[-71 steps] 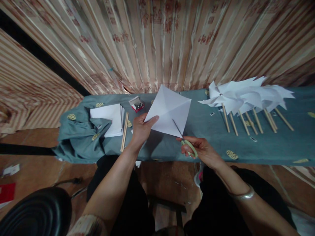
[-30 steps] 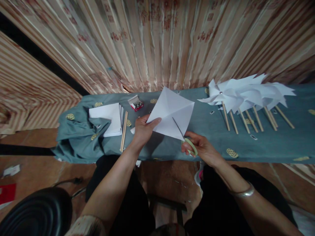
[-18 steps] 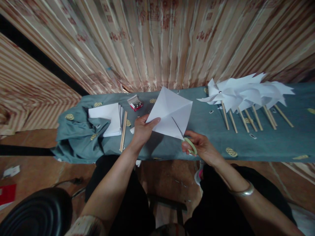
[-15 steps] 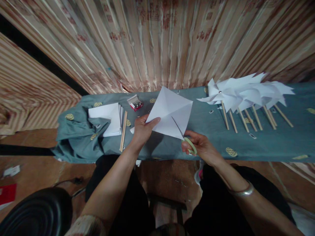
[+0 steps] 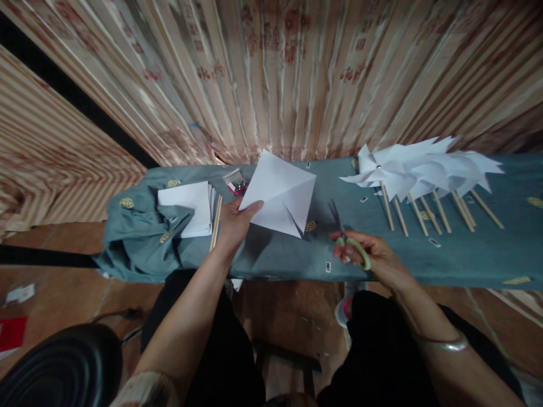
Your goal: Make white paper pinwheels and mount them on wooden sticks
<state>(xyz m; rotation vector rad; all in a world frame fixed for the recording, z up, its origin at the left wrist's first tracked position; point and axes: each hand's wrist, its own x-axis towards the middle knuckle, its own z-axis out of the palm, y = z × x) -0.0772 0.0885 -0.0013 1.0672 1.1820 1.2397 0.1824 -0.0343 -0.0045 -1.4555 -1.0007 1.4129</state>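
Observation:
Between thumb and fingers, my left hand (image 5: 237, 219) pinches the left corner of a white paper square (image 5: 280, 195). The sheet has crease lines, and one slit runs inward from its lower right corner. Off to the right of the paper, my right hand (image 5: 369, 251) has its fingers in the green handles of a pair of scissors (image 5: 345, 240). The dark blades point up and away from me, apart from the sheet. Just behind my left hand stands a small open box (image 5: 236, 182) of shiny metal bits, partly covered by the paper.
Several white paper pinwheels (image 5: 424, 169) on wooden sticks lie at the right of the cloth-covered table (image 5: 466, 254). On the left are a stack of white paper (image 5: 195, 209) and some loose sticks (image 5: 216, 221). A pleated curtain (image 5: 275, 85) hangs behind; a black round stool (image 5: 63, 367) stands lower left.
The scissors have come out of the slit in the paper, and my right hand has moved right with them. My left hand has shifted slightly left with the sheet.

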